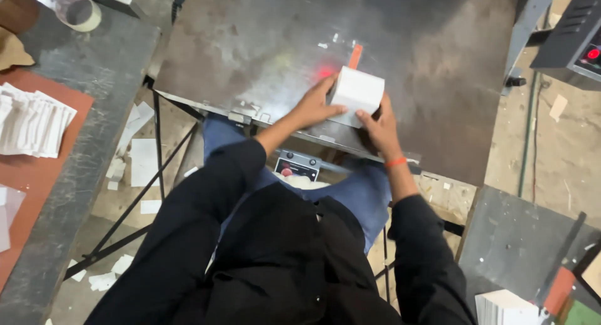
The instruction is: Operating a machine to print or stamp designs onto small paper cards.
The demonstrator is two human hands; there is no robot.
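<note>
A thick white stack of paper sheets (pixel 357 93) stands on the worn metal table (pixel 250 43), near its front edge. My left hand (pixel 313 105) grips the stack's left side, fingers along its edge. My right hand (pixel 379 126) holds the stack's lower right corner; an orange band circles that wrist. A red light spot (pixel 325 71) glows on the metal just left of the stack, and a thin orange strip (pixel 355 56) lies behind it.
A fanned pile of white sheets (pixel 31 121) lies on a reddish board at left, with a tape roll (pixel 78 11) behind it. Another white stack (pixel 504 307) sits bottom right. A dark control box (pixel 573 37) stands top right. Paper scraps litter the floor.
</note>
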